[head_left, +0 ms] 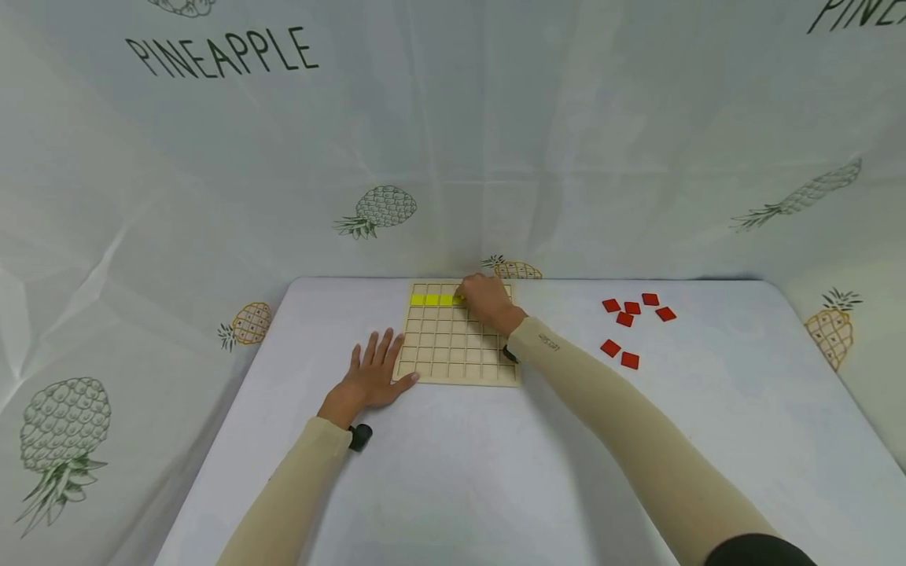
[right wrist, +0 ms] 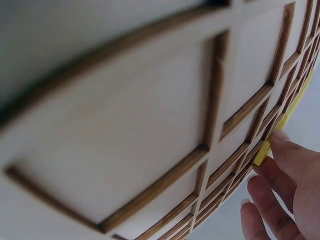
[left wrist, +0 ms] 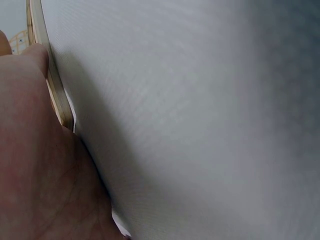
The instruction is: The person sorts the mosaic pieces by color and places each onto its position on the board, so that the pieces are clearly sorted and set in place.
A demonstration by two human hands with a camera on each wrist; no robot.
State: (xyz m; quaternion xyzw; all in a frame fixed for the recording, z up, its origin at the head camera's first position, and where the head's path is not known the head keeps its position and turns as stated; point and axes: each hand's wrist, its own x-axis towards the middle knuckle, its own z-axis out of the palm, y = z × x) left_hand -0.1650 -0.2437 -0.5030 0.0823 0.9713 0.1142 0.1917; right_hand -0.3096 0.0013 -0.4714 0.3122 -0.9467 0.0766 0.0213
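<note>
A wooden grid board (head_left: 453,346) lies on the white table, with a row of yellow square tiles (head_left: 432,300) along its second row from the far edge. Over that row, my right hand (head_left: 487,299) pinches a yellow tile (right wrist: 261,153) between thumb and finger, right at the board's squares. My left hand (head_left: 371,381) lies flat with fingers spread at the board's near left corner. In the left wrist view, the thumb side of the left hand (left wrist: 40,165) meets the board's edge (left wrist: 57,95).
Several red square tiles (head_left: 625,319) lie scattered on the table (head_left: 439,472) to the right of the board. A white cloth printed with pineapples (head_left: 385,206) hangs behind the table. My right forearm (head_left: 623,424) reaches across the table's right half.
</note>
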